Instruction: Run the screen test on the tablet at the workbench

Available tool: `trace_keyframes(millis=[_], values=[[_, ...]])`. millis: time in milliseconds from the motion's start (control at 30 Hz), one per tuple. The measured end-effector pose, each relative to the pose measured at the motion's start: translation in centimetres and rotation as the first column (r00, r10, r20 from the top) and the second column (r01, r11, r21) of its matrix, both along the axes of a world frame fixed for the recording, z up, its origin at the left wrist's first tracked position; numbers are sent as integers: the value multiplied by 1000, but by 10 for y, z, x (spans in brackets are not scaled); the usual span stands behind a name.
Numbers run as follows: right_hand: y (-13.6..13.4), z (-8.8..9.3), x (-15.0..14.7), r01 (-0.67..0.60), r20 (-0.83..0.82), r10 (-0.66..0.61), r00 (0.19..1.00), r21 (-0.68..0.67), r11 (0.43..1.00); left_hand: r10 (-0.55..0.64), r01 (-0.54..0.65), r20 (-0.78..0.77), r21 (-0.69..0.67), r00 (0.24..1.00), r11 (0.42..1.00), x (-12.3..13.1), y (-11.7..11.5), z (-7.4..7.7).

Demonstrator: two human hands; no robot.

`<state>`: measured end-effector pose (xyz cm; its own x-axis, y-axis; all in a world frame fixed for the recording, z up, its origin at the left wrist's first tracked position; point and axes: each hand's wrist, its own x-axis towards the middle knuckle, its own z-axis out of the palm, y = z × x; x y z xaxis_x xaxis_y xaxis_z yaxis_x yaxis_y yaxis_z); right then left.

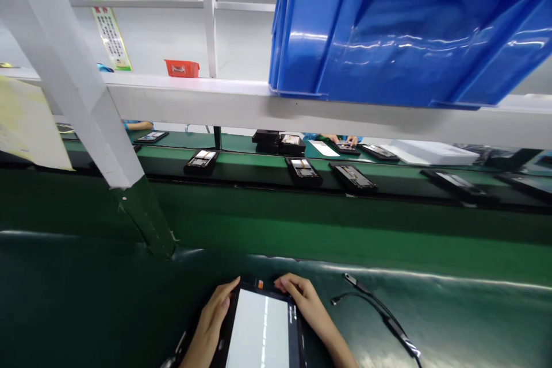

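Note:
A tablet point(259, 328) with a white lit screen and a black frame sits at the bottom middle, its lower part cut off by the picture edge. My left hand point(210, 319) grips its left side, thumb along the edge near the top corner. At the upper right corner, my right hand point(304, 302) is closed on the tablet's edge, with its fingertips reaching just past the top. A small orange-tipped piece point(260, 284) pokes out at the top edge between the hands; what it is I cannot tell. To the right, a black cable point(383, 313) with plugs lies on the green bench.
Beyond the green bench point(431, 293) runs a black conveyor belt point(254, 175) carrying several opened devices point(303, 169). A white post point(81, 75) stands at left. A blue bin point(409, 34) and red box point(181, 68) sit on the shelf overhead. A co-worker's hands point(345, 140) handle a device opposite.

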<state>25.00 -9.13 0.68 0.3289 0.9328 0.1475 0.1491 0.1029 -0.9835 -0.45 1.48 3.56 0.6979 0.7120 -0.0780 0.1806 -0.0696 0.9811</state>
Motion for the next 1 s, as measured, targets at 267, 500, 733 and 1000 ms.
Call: trace_keyframes(millis=[267,500,733,1000], values=[[0,-2,1,-4,16,4,1000,-6,1000,-62,65,-34,83,997,994,-1,1,-4],[1,-1,0,-9,-3,9,1000,2,1000,-109,129,-123,170,986,977,-2,-4,-7],[1,0,-1,-2,-16,2,1000,-11,1000,-105,139,-167,211,980,968,2,-2,-6],[-1,-3,0,-2,-2,2,1000,-9,1000,-51,89,-209,177,977,980,3,-1,-1]])
